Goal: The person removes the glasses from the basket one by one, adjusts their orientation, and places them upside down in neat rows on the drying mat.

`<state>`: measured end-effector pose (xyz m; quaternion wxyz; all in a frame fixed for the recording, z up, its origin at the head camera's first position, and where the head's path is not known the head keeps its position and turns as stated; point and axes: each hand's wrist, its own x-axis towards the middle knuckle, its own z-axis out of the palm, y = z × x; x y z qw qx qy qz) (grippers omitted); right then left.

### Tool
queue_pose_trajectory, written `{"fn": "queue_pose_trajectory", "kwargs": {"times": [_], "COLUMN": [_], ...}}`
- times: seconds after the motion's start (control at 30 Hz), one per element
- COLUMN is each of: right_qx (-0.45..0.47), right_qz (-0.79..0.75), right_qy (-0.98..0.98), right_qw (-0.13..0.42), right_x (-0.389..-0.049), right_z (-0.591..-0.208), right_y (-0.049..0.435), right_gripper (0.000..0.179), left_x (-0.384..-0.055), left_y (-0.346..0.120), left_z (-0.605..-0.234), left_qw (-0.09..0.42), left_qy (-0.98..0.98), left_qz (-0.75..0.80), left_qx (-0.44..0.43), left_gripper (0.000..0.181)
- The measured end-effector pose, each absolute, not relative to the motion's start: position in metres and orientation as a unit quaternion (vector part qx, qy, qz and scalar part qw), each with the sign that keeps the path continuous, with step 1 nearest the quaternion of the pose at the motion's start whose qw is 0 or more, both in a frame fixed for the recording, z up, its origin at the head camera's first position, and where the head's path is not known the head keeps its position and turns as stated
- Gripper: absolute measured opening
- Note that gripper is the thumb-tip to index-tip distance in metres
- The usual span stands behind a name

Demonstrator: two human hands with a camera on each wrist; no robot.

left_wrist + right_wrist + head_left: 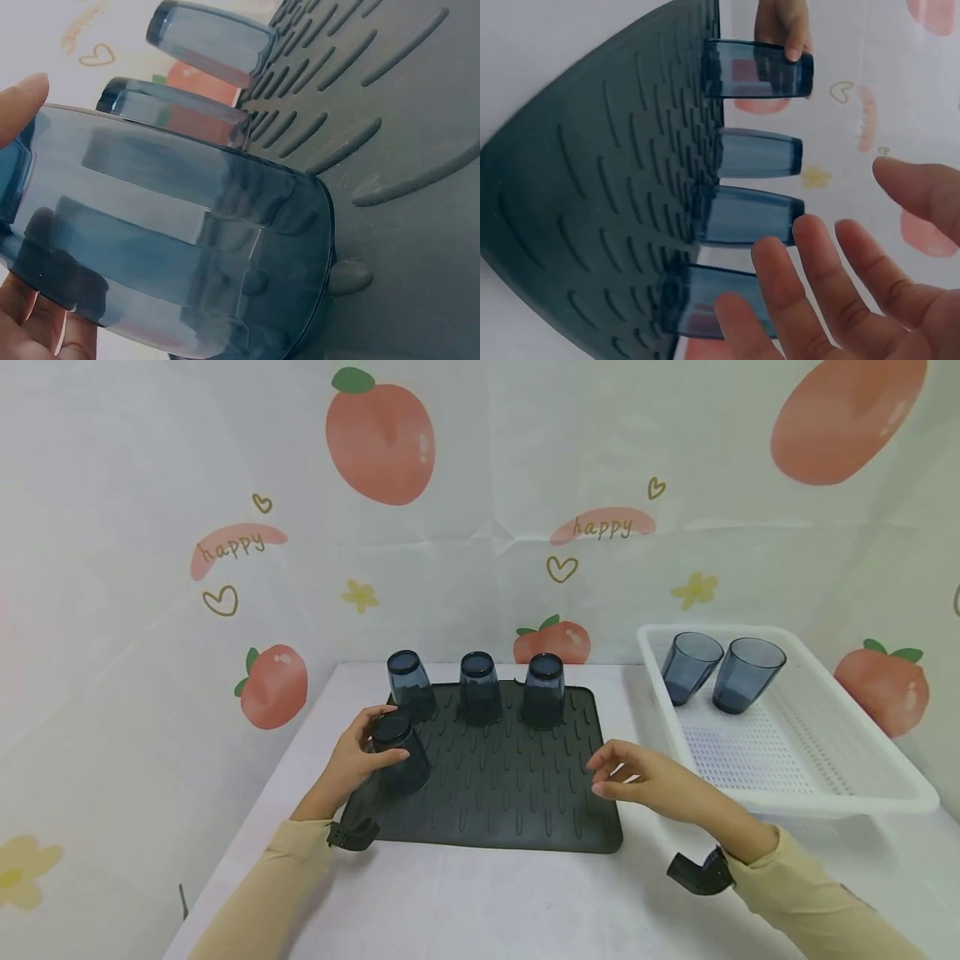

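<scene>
My left hand (351,758) grips a blue glass tumbler (172,232) near its base, thumb on one side and fingers on the other. That tumbler stands upside down at the left of a black ridged drying mat (510,793). Behind it, a row of three more upturned tumblers lines the mat's back edge: a left one (411,687), a middle one (480,689) and a right one (543,692). My right hand (648,779) hovers by the mat's right edge, holding nothing, its fingers loosely bent and apart from the thumb in the right wrist view.
At the right sits a white plastic basket (885,760) with a perforated bottom. Two blue tumblers, one (690,667) beside the other (748,673), lean at its back left with mouths up. A white wall sheet (480,468) with printed fruit hangs behind the white table (480,902).
</scene>
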<state>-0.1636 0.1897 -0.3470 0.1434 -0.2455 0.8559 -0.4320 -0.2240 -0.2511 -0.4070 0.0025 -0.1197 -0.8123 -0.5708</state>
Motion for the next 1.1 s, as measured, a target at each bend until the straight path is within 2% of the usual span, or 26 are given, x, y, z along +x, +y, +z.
{"fn": "queue_pose_trajectory", "kwargs": {"times": [0.17,0.37,0.7,0.93,1.1], "right_qx": [-0.251,-0.25,-0.272,-0.246,-0.2], "right_qz": [-0.427,-0.456,-0.499,-0.573,-0.547], "right_qy": [0.86,0.853,0.819,0.769,0.79], "right_qw": [0.121,0.043,-0.077,-0.141,-0.192], "right_x": [-0.166,-0.18,-0.211,-0.242,-0.264], "right_z": [-0.331,-0.312,-0.282,-0.28,-0.288], "right_y": [0.194,0.205,0.237,0.258,0.277], "right_gripper": [0.029,0.026,0.043,0.048,0.046], "left_x": [-0.227,-0.231,-0.229,-0.228,-0.228], "left_y": [-0.254,-0.26,-0.257,-0.257,-0.257], "left_z": [-0.412,-0.419,-0.416,-0.415,-0.415], "left_qw": [-0.003,-0.006,-0.005,-0.007,-0.006], "left_qy": [-0.807,-0.805,-0.802,-0.8,-0.806], "left_qz": [-0.577,-0.579,-0.583,-0.585,-0.577], "left_qx": [-0.122,-0.125,-0.132,-0.131,-0.133], "left_gripper": [0.072,0.072,0.072,0.072,0.072]}}
